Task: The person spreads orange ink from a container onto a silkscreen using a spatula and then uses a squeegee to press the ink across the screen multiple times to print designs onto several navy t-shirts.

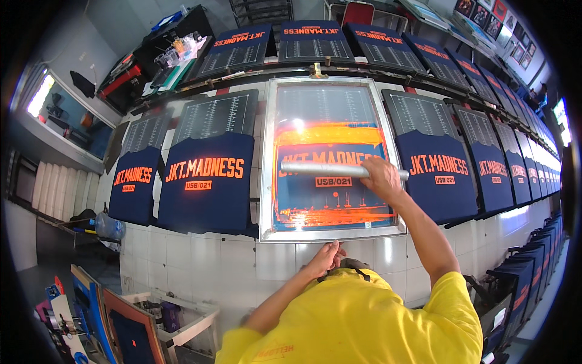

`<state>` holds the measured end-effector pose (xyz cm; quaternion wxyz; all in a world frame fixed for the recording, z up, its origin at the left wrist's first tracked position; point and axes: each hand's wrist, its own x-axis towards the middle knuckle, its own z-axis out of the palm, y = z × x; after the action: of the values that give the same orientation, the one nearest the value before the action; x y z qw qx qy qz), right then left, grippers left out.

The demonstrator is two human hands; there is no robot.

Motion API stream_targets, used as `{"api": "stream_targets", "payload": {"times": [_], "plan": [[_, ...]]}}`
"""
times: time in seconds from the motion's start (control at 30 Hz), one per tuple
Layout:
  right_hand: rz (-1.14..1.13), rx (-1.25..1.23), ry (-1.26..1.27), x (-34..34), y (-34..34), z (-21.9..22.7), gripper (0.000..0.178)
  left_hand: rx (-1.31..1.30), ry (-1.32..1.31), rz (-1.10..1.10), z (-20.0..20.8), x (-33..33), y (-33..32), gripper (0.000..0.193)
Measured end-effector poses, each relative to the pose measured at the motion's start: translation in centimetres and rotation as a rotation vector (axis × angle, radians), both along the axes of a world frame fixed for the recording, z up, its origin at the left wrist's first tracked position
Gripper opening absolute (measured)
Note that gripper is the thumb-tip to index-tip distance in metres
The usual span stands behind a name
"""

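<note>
A screen printing frame (264, 182) with a silver metal rim lies over a dark blue shirt on a board. Orange ink (327, 134) forms a thick band across the far part of its mesh, with more smeared along the near end. My right hand (382, 179) is closed round the right part of a long silver squeegee (321, 168), which lies crosswise over the orange lettering. Just below the frame's near rim is my left hand (326, 259), its fingers bent together close to the rim. Whether they hold anything is hidden.
Navy shirts with orange print lie on boards to the left (206, 176) and right (439, 182), and in a row behind (315, 36). A metal rail (242, 79) runs behind the frame. Wooden frames (130, 321) stand at lower left, near a water jug (110, 227).
</note>
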<state>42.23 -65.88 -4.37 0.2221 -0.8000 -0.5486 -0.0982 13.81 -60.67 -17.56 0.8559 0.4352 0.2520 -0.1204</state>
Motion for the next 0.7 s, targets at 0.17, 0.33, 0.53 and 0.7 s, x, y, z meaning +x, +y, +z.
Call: {"api": "stream_targets", "payload": {"times": [0.17,0.33,0.53,0.7], "plan": [[-0.079,-0.147,0.091,5.4,3.9,1.4,0.028,0.231,-0.07,0.056,-1.3,0.4,-1.3,0.048],[-0.1,-0.227,0.147,8.2,6.6,1.7,0.028,0.263,-0.051,0.034,-2.0,0.2,-1.1,0.047],[-0.057,-0.213,0.046,10.1,8.0,0.1,0.022,0.234,-0.008,0.013,-1.3,-0.1,-0.8,0.048],[-0.056,-0.229,0.013,10.9,8.6,-0.8,0.019,0.308,-0.035,0.01,-0.5,-0.1,-0.7,0.049]]}}
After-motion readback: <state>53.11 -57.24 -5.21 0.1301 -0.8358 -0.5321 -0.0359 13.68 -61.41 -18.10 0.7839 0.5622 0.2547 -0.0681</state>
